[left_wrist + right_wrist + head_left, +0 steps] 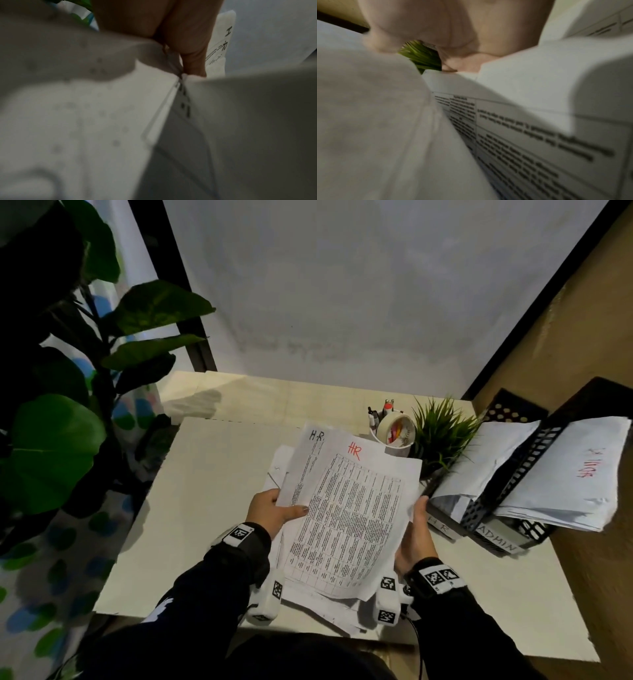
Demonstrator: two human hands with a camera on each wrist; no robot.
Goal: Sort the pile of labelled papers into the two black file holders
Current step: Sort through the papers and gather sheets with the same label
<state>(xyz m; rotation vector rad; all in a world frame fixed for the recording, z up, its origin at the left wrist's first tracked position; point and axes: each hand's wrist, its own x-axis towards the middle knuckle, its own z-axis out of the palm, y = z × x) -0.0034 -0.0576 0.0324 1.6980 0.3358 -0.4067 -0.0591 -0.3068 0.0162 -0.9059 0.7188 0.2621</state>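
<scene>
Dark sleeves with white tag-printed wristbands fill the bottom of the head view, rising to two hands that hold a fan of printed sheets at centre frame. At left of centre, the left hand (272,513) pinches the sheets' left edge, thumb laid flat across the print and fingers hidden beneath, which looks meant to keep the corners splayed so each label can be read. One sheet (308,463) shows "H.R" in black at its top; the sheet in front (356,515) shows "HR" in red. Beneath them the rest of the pile (329,609) lies on the white table (205,508). Right of centre, the right hand (416,537) cups the sheets' right edge, fingers curled behind the paper; how firmly it grips cannot be told. Behind, a cup of pens with a tape roll (394,431) and a small grass plant (440,433) stand upright. At far right the two black file holders, tagged "HR" (455,520) and "ADMIN" (517,539), already hold papers, their open tops tilted towards the person, likely for easy feeding. Both held sheets probably belong in the nearer HR holder.
</scene>
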